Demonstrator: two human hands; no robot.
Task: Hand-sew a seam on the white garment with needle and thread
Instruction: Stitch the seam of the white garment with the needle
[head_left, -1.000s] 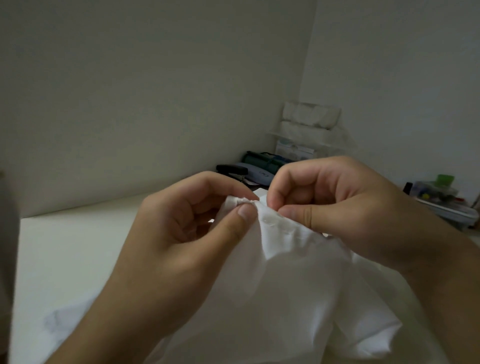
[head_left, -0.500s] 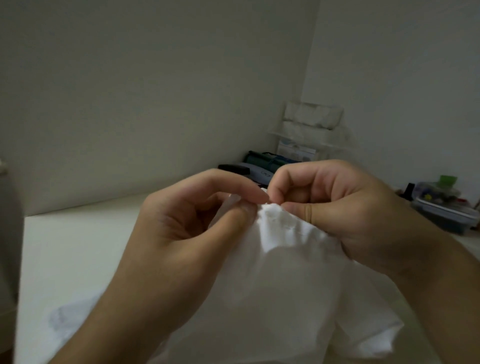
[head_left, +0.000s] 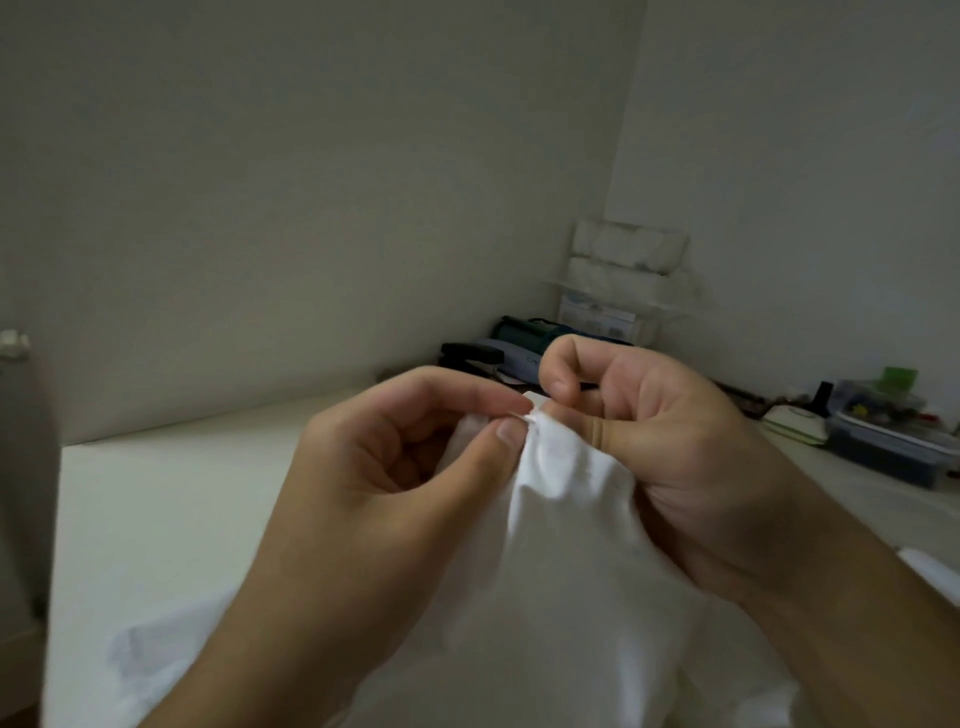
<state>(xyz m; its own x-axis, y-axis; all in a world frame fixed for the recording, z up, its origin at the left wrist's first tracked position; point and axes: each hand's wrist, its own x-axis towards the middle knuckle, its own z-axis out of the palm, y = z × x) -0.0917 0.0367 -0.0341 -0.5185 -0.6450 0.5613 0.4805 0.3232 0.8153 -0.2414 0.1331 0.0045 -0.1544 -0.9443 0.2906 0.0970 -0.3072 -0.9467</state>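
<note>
The white garment (head_left: 566, 561) hangs bunched between both hands above a pale table (head_left: 171, 499). My left hand (head_left: 374, 488) pinches its gathered top edge between thumb and forefinger. My right hand (head_left: 660, 447) sits just to the right, thumb pressed on the same edge, forefinger curled above it. The two hands almost touch at the fabric's peak. Needle and thread are too small to make out in the dim light.
In the back corner lie a black stapler (head_left: 470, 356), a dark green case (head_left: 524, 332) and stacked white packets (head_left: 623, 260). A clear box of small items (head_left: 893, 441) with a green lid piece sits at the right. A grey object (head_left: 23, 467) stands at the left edge.
My right forefinger has lifted off the fabric edge and curled upward. The left pinch has stayed on the edge. The view has shifted slightly.
</note>
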